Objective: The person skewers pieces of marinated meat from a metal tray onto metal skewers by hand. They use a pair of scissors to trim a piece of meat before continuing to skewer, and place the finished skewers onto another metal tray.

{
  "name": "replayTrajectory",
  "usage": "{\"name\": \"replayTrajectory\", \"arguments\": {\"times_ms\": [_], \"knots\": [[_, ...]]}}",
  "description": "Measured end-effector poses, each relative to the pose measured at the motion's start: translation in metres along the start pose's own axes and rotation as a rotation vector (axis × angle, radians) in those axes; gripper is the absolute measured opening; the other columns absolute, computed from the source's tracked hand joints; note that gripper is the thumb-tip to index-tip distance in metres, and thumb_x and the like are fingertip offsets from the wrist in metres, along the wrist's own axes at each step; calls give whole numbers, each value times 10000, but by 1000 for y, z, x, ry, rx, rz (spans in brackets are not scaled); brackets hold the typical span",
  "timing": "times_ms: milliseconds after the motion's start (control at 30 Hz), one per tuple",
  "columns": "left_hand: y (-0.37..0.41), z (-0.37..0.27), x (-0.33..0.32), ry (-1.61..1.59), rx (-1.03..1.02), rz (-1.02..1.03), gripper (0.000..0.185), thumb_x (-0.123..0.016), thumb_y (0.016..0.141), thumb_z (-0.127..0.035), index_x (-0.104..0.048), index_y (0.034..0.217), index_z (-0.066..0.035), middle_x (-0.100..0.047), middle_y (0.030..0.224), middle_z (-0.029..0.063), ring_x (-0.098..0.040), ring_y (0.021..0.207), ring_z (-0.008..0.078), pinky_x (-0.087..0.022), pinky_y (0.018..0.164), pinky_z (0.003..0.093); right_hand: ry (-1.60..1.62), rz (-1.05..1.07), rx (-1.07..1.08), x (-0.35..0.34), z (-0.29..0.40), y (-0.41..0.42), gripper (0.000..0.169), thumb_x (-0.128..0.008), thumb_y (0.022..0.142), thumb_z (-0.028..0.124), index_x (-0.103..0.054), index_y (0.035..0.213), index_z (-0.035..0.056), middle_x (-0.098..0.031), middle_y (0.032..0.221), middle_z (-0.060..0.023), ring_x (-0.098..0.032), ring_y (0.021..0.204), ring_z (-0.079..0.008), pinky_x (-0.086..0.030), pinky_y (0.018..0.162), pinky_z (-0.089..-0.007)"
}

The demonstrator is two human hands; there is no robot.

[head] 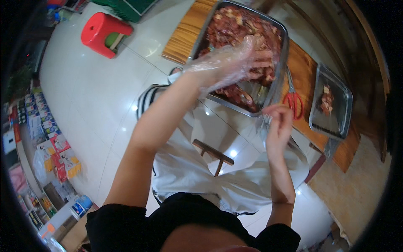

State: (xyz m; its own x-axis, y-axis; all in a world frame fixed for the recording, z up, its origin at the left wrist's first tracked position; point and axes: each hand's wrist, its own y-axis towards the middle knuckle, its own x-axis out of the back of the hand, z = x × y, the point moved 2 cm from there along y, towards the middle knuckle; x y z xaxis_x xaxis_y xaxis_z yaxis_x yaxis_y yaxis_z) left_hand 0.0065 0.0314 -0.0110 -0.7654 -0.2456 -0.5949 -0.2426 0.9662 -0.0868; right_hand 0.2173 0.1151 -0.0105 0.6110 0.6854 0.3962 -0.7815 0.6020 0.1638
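Note:
My left hand (244,63), in a clear plastic glove, is over a deep metal tray (287,47) heaped with cut raw meat (233,25). Its fingers are spread and look empty; whether they touch the meat I cannot tell. By the tray's near right corner is my bare right hand (280,123), blurred, with its fingers curled. Something pale and crumpled shows beside those fingers, but whether they grip it is unclear. Red-handled scissors (294,105) lie just beyond, on the wooden board. A smaller metal tray (333,124) farther right holds a short row of meat pieces (326,100).
A wooden board (302,56) supports both trays. Below, between my knees, stands a small wooden bar on legs (214,152). A red plastic stool (102,33) is on the tiled floor at upper left. Boxed goods (59,154) line the left side.

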Motion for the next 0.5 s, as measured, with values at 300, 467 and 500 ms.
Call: {"name": "replayTrajectory", "arguments": {"times_ms": [300, 467, 500], "knots": [[18, 15, -31, -324, 1, 81, 1015, -278, 745, -848, 98, 1506, -291, -26, 1593, 36, -59, 1456, 234, -82, 1143, 544, 281, -33, -170, -10, 32, -26, 252, -456, 972, 63, -508, 1211, 3, -425, 837, 16, -345, 669, -48, -282, 569, -191], [14, 54, -21, -117, -104, -85, 977, -175, 769, -849, 84, 1510, -268, -18, 1592, 61, -34, 1461, 258, -25, 1142, 553, 283, -33, -287, -14, 23, -33, 343, -399, 1012, 127, -501, 1324, 28, -418, 753, 75, -271, 590, 2, -215, 519, -160], [16, 52, -19, -116, -129, -105, 971, -176, 778, -843, 85, 1511, -261, -17, 1591, 69, -41, 1460, 265, -25, 1141, 555, 331, 32, -318, -13, 16, -35, 349, -397, 1018, 154, -493, 1331, 35, -430, 765, 71, -279, 585, 2, -220, 513, -160]]}}
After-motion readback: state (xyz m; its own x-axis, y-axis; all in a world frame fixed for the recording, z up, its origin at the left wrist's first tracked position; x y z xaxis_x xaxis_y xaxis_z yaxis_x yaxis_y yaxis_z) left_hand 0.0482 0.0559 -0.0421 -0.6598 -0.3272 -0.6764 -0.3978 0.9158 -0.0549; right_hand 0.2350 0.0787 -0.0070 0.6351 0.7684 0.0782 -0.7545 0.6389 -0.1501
